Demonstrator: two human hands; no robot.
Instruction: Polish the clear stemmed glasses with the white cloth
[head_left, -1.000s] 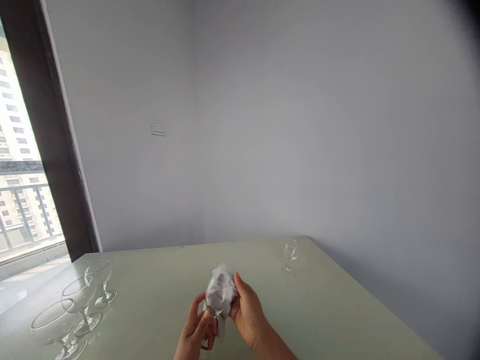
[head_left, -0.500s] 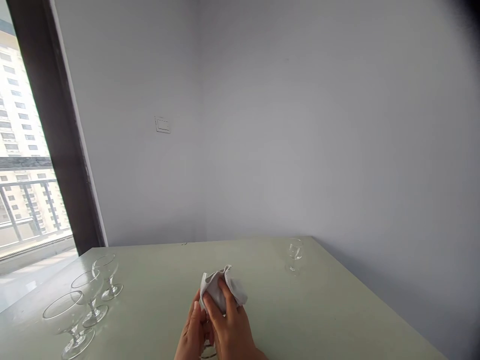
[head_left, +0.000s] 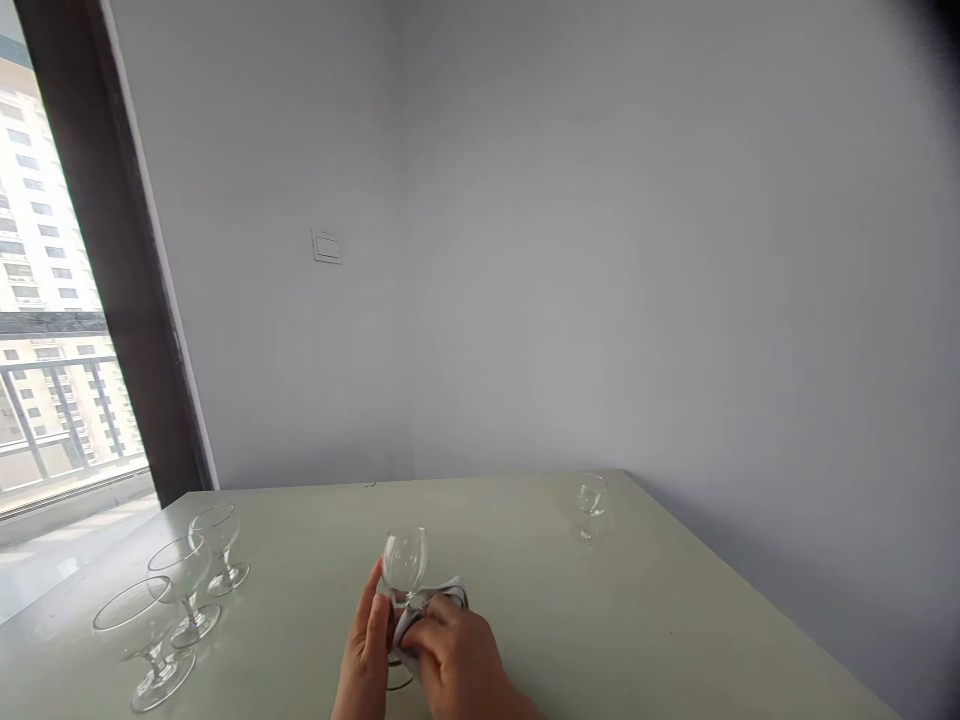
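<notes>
Mostly hidden: stem of glass [head_left: 405,560], clasped by left fingers [head_left: 366,603]; right fingers [head_left: 444,618] pinch cloth [head_left: 407,620], partly covered.

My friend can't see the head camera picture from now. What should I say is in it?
A person's left hand holds a clear stemmed glass at a pale green table, while the right hand holds a white cloth against its lower part. Three more stemmed glasses stand at the left, and another glass stands toward the back right.
</notes>
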